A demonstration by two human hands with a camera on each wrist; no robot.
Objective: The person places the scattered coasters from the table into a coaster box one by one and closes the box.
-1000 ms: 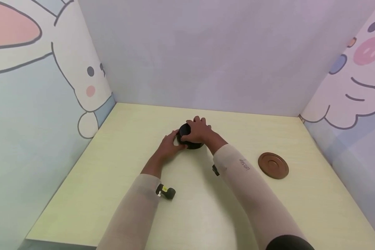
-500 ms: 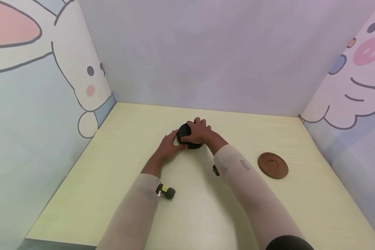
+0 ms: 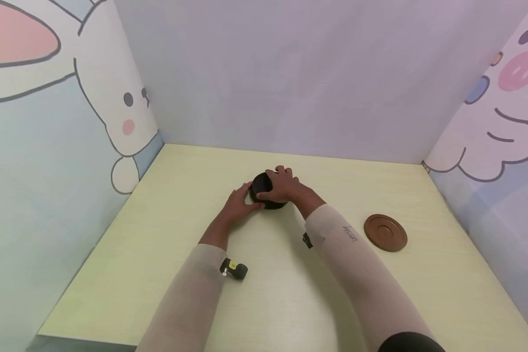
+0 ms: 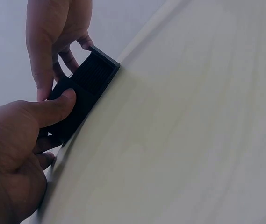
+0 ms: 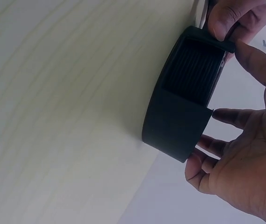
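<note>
A black round holder (image 3: 261, 184) stands on the table toward the back, between both hands. In the right wrist view, a cutout in the side wall of this black holder (image 5: 176, 122) shows dark ridges like the edges of stacked discs. My left hand (image 3: 237, 206) grips its left side, thumb on the near wall and fingers behind. From above, my right hand (image 3: 285, 187) holds the top rim, its thumb and fingers spread across the opening. That hand hides much of the inside. A brown coaster-like disc (image 3: 385, 232) with concentric rings lies apart at the right.
The pale wooden table (image 3: 158, 274) is walled in at the back and both sides by printed panels (image 3: 290, 78). Small black cameras (image 3: 235, 269) are strapped at the wrists. A dark rounded shape (image 3: 410, 342) shows at the bottom edge.
My right hand and forearm have shifted slightly right, uncovering a little more of the holder's dark top. My left hand keeps its grip, and the brown disc stays where it was.
</note>
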